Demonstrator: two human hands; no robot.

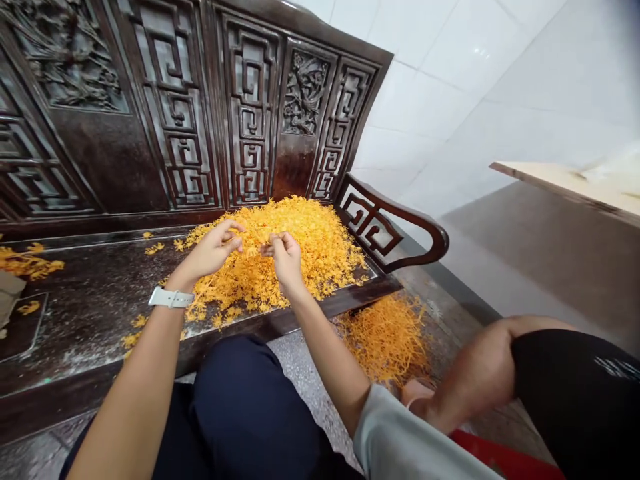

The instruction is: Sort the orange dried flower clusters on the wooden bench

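Observation:
A large heap of small orange flower-shaped pieces [310, 233], which look like plastic, lies on the seat of a dark carved wooden bench [110, 273]. Over the heap's near left side is my left hand [213, 250], its fingers bent and the thumb held a little apart from them. My right hand [287, 263] faces it, thumb and fingertips pinched together. Whatever sits in that pinch blends into the orange behind it. A narrow gap separates the two hands. A watch with a pale strap [171, 298] is on my left wrist.
The bench's curved armrest [415, 230] bounds the heap on the right. Thin orange stalk-like pieces [387, 337] are piled on the floor below. Another person's bent leg [480, 367] is close by on the right. A board edge [560, 190] juts in at upper right.

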